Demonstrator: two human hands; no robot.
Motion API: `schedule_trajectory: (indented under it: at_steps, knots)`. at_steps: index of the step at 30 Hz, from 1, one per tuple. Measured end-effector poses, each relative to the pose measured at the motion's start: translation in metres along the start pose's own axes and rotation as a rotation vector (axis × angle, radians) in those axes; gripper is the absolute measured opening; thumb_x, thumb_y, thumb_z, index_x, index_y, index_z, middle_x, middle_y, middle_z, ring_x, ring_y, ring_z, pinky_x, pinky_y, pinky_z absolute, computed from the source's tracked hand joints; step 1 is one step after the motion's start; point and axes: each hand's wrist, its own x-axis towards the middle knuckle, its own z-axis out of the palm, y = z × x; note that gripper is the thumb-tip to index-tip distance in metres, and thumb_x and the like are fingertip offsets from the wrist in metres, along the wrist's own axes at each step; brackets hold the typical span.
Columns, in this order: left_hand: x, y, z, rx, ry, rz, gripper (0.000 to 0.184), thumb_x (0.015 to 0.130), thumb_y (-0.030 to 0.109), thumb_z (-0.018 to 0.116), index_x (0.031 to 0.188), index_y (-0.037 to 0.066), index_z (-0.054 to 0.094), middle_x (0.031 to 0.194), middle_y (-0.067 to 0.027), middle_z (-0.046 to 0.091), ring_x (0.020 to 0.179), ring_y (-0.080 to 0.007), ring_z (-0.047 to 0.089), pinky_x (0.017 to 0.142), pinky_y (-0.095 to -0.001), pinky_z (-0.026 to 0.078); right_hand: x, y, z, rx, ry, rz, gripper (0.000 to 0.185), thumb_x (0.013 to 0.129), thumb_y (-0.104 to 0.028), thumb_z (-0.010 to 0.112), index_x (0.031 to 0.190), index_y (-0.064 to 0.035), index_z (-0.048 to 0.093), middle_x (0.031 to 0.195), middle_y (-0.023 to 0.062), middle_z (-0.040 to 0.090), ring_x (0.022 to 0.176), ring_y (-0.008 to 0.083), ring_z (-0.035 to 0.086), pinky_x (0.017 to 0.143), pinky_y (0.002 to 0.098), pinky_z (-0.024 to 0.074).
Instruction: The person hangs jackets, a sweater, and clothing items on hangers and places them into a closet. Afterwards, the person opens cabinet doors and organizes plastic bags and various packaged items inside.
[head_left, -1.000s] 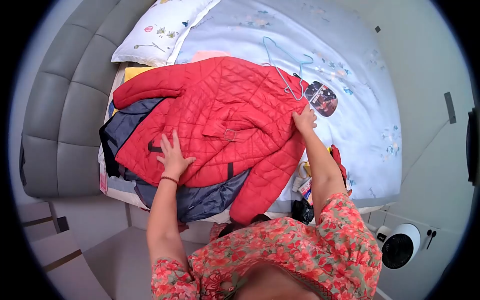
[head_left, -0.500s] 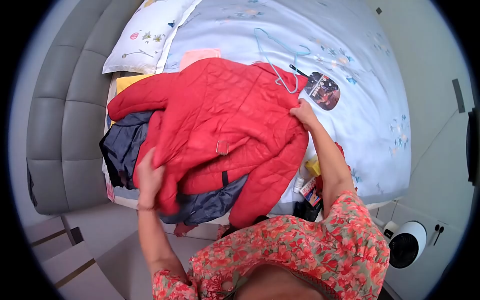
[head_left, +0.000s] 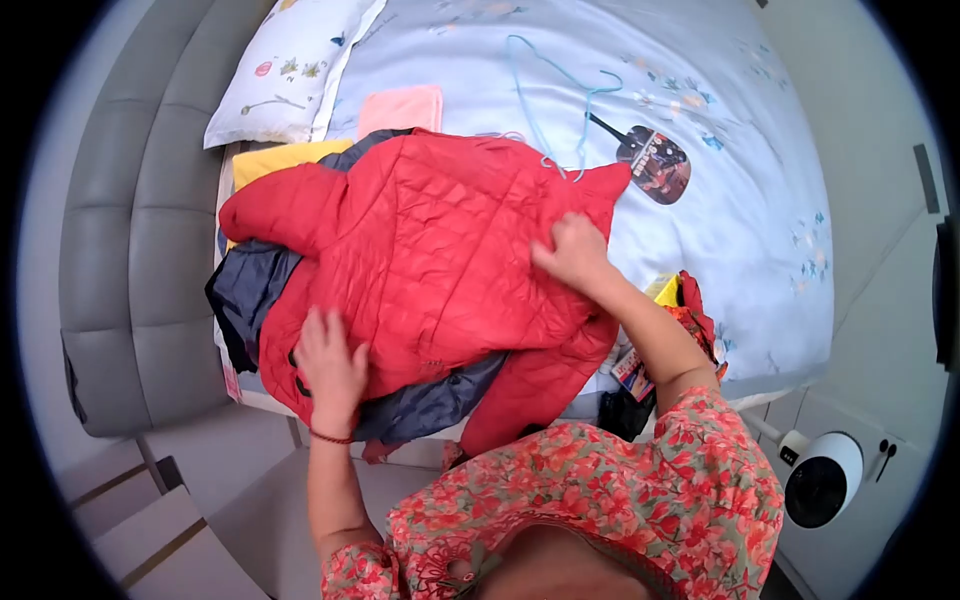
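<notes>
A red quilted jacket (head_left: 450, 230) lies spread on the bed, one sleeve stretched toward the headboard and another hanging toward me. Dark grey lining (head_left: 430, 405) shows along its near edge. My left hand (head_left: 332, 365) is over the jacket's lower left part, its fingers spread and holding nothing. Above the right part of the jacket, my right hand (head_left: 578, 252) has loosely bent fingers, thumb apart, with no fabric visible between them. A light blue hanger (head_left: 540, 95) lies beyond the jacket, its near end by the red fabric.
Near the hanger is a dark printed hand fan (head_left: 658, 165). A pink folded cloth (head_left: 405, 105), yellow cloth (head_left: 255, 165) and white pillow (head_left: 285, 80) lie on the left. Small boxes and a black bag (head_left: 627, 412) sit by my right forearm. A white fan-like appliance (head_left: 823, 480) stands right.
Both hands have let go of the jacket's edges; my right hand has moved left over it. The jacket lies flatter, its buckle no longer visible, and dark lining now shows at the top.
</notes>
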Motion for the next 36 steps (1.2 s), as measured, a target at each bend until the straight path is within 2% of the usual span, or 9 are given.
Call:
schedule_trajectory:
  at_steps: [5,9,14,21,24,30,32,33,36]
  knots:
    - [0.034,0.065,0.023,-0.112,-0.305,0.202,0.081,0.066,0.033,0.077,0.136,0.023,0.038,0.149,-0.0136,0.018,0.136,-0.037,0.017,0.095,-0.0693,0.025,0.073,0.001,0.022,0.197,0.429,-0.206,0.034,0.07,-0.01,0.063,0.1,0.0046,0.056,0.109,0.0259,0.05,0.102,0.0405,0.047,0.088,0.0441,0.0414]
    - [0.022,0.054,0.075,-0.124,-0.483,0.097,0.056,0.072,0.024,0.07,0.124,0.019,0.048,0.132,-0.0087,0.038,0.13,-0.0326,0.028,0.093,-0.0723,0.027,0.126,0.005,0.054,0.004,-0.139,0.177,0.107,0.059,-0.046,0.078,0.139,-0.0017,0.023,0.138,0.0236,0.033,0.13,0.039,0.028,0.102,0.0533,0.0297]
    - [-0.008,0.055,0.082,-0.241,-0.459,0.064,0.046,0.068,0.015,0.069,0.112,0.014,0.055,0.114,-0.0079,0.047,0.119,-0.0312,0.038,0.092,-0.0698,0.029,0.14,0.015,0.072,-0.034,-0.376,0.211,0.114,0.056,-0.052,0.079,0.139,0.0003,0.021,0.131,0.0306,0.041,0.123,0.0434,0.039,0.103,0.0428,0.0323]
    - [-0.02,0.052,0.094,-0.391,-0.368,0.035,0.042,0.066,0.009,0.065,0.107,0.01,0.056,0.113,-0.0071,0.048,0.119,-0.0308,0.038,0.094,-0.0719,0.025,0.133,-0.009,0.061,0.092,-0.153,0.471,0.108,0.058,-0.052,0.078,0.139,-0.0042,0.024,0.125,0.0253,0.048,0.117,0.0413,0.046,0.095,0.0493,0.0403]
    - [-0.023,0.053,0.096,-0.403,-0.389,0.013,0.043,0.066,0.009,0.065,0.108,0.011,0.056,0.114,-0.0068,0.048,0.119,-0.0303,0.037,0.096,-0.0721,0.022,0.131,-0.015,0.048,0.028,-0.348,0.478,0.094,0.062,-0.051,0.075,0.136,-0.0092,0.035,0.126,0.0198,0.049,0.118,0.0386,0.045,0.095,0.0493,0.0398]
    - [-0.033,0.053,0.098,-0.44,-0.323,0.022,0.045,0.066,0.009,0.065,0.109,0.011,0.056,0.117,-0.0072,0.047,0.121,-0.03,0.036,0.097,-0.0715,0.019,0.124,-0.023,0.057,-0.316,-0.412,0.235,0.058,0.068,-0.04,0.068,0.115,-0.0067,0.059,0.13,0.0171,0.047,0.124,0.0322,0.039,0.096,0.042,0.0385]
    - [-0.035,0.053,0.102,-0.44,-0.302,0.012,0.045,0.065,0.009,0.064,0.109,0.011,0.056,0.117,-0.0084,0.047,0.122,-0.0304,0.036,0.098,-0.071,0.017,0.124,-0.014,0.078,-0.36,-0.253,-0.018,0.05,0.068,-0.036,0.067,0.104,-0.0011,0.064,0.119,0.019,0.056,0.114,0.032,0.05,0.089,0.0407,0.0443]
    - [-0.037,0.053,0.103,-0.439,-0.302,0.025,0.045,0.065,0.009,0.064,0.109,0.011,0.056,0.117,-0.0084,0.047,0.122,-0.0304,0.036,0.098,-0.071,0.017,0.128,-0.006,0.082,-0.212,-0.353,-0.01,0.048,0.067,-0.034,0.068,0.097,0.0034,0.064,0.099,0.0191,0.064,0.093,0.0316,0.061,0.079,0.0378,0.0496]
    - [-0.037,0.051,0.106,-0.452,-0.305,0.013,0.045,0.065,0.009,0.065,0.109,0.011,0.056,0.117,-0.009,0.046,0.122,-0.0309,0.035,0.099,-0.07,0.016,0.124,0.02,0.088,0.284,-0.385,0.21,0.041,0.066,-0.026,0.072,0.094,0.0026,0.065,0.086,0.0148,0.067,0.076,0.0263,0.064,0.07,0.0345,0.0519]
